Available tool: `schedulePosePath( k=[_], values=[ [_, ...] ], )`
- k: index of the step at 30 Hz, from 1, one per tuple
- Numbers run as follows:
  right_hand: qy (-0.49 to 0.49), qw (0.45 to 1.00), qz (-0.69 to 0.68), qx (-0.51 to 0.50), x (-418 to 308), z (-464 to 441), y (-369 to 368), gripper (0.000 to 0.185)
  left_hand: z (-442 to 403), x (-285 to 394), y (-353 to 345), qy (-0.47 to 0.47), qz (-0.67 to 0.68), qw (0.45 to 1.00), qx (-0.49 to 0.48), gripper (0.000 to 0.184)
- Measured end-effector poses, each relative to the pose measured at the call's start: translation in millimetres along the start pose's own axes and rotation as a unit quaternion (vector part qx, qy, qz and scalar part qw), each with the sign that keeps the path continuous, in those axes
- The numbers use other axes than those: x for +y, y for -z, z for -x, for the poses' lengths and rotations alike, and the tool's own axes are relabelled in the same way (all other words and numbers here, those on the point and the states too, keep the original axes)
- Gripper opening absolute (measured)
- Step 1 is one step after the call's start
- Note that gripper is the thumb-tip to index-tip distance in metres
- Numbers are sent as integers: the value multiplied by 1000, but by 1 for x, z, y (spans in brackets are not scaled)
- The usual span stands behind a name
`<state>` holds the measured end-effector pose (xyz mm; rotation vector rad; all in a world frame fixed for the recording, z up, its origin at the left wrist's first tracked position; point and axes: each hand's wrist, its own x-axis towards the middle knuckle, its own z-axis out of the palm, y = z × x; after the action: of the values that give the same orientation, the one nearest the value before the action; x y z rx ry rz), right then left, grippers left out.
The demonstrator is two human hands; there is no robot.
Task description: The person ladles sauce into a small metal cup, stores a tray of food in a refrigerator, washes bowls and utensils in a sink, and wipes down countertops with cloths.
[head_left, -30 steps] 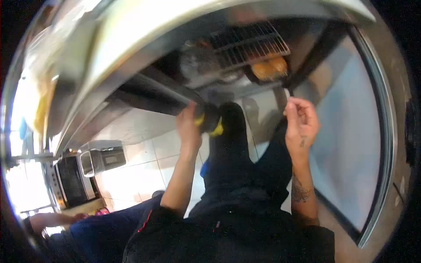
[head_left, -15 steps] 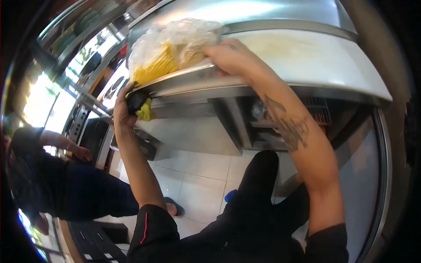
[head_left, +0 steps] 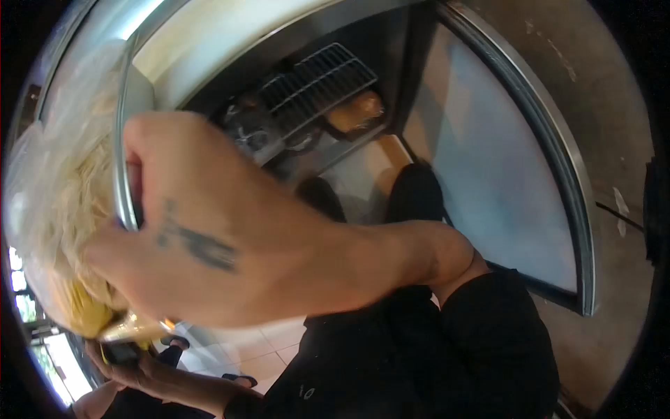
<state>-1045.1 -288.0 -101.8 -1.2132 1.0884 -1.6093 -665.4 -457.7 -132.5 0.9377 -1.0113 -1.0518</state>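
shift since half a second ago: metal tray (head_left: 121, 126) has swung from the counter front to the left edge of view; right hand (head_left: 202, 234) now looms close to the camera.
clear plastic bag (head_left: 31, 174): far left, on the tray; pale, strand-like contents above, yellow portion below. tray wall presumably keeps the soft load from sliding off.
left hand (head_left: 136, 371): low, near the bag's lower end; fingers closed around a black-and-yellow bundle (head_left: 120, 353), its exact nature unclear. cannot tell whether the hand also bears on the tray.
metal tray: rim stands steeply across the view, close to the wearer; camera tilt makes its true level uncertain.
right hand: clamped on the rim, thumb on the bag side, fingers curled over the other; likely so the edge cannot twist.
wire rack (head_left: 321, 78): inside the open undercounter cabinet, probably raised to let things sit beneath.
orange-brown food pack (head_left: 356, 112): beside the rack's lower edge, contents unclear.
cabinet door (head_left: 499, 167): swung wide at right, leaving the interior reachable.
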Motion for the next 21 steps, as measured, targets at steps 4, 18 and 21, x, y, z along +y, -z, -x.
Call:
schedulePosePath(
  k=[4, 18, 21],
  values=[
    [24, 996, -11, 82, -10, 86, 65, 42, 72, -36, -24, 86, 2, 992, -97, 47],
    [25, 906, 92, 413, 15, 249, 64, 55, 173, -84, -65, 369, 15, 869, -329, 46],
    [-7, 873, 120, 473, 29, 285, 54, 57, 180, -89, -66, 396, 11, 850, -346, 47]
  ],
)
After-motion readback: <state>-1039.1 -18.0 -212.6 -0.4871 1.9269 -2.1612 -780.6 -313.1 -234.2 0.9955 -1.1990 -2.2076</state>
